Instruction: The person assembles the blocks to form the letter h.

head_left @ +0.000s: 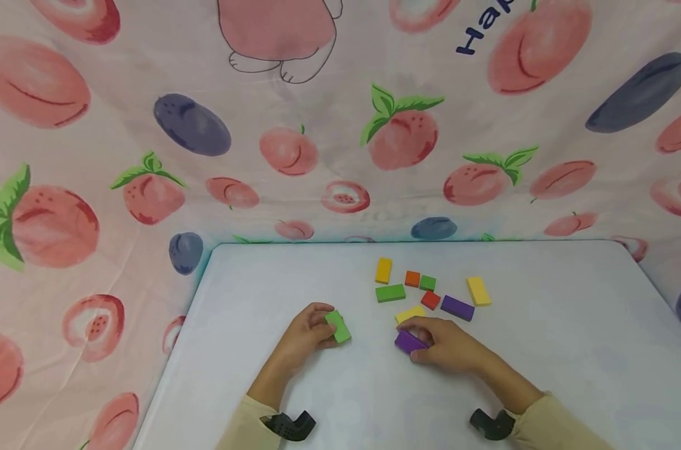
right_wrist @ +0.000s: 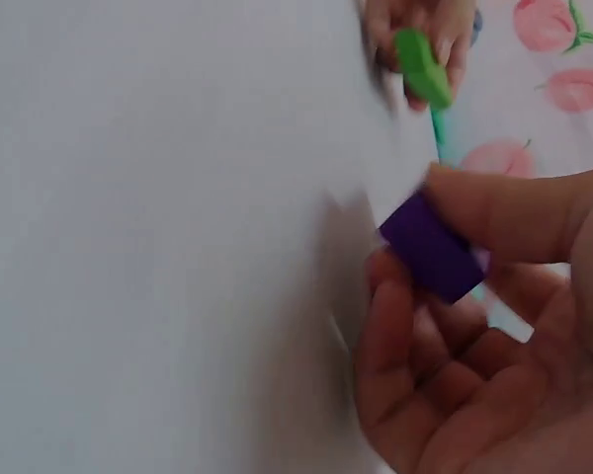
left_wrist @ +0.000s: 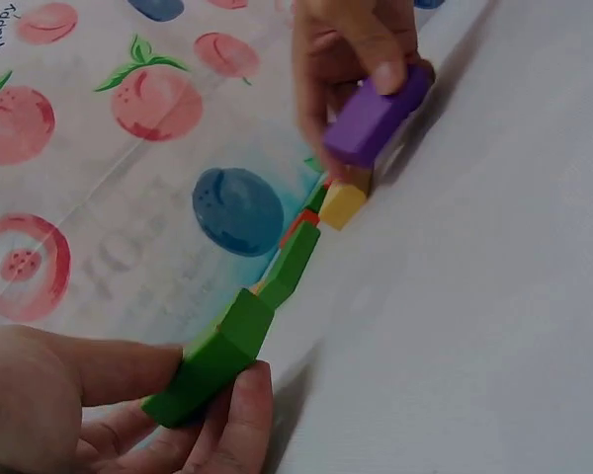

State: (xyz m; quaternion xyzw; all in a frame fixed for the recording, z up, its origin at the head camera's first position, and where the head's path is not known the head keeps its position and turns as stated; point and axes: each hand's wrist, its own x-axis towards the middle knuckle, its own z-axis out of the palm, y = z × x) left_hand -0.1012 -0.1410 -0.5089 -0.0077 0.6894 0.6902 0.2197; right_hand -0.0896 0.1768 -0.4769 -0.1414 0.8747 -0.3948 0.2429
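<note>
My left hand (head_left: 308,330) pinches a green block (head_left: 338,327) between thumb and fingers, over the left middle of the white table. In the left wrist view that green block (left_wrist: 212,357) is seen tilted, with a shadow on the table beside it. A purple block (head_left: 410,342) is held between the thumb and fingers of my right hand (head_left: 450,345), just in front of a yellow block (head_left: 410,314) that this hand partly covers. The right wrist view shows the purple block (right_wrist: 433,247) close up, gripped near one end.
Behind the right hand lie a red block (head_left: 430,300), another purple block (head_left: 457,308), a long green block (head_left: 390,293), a small green block (head_left: 427,283), an orange block (head_left: 412,279) and two yellow blocks (head_left: 383,270). A fruit-print cloth (head_left: 318,112) hangs beyond the white table (head_left: 571,325).
</note>
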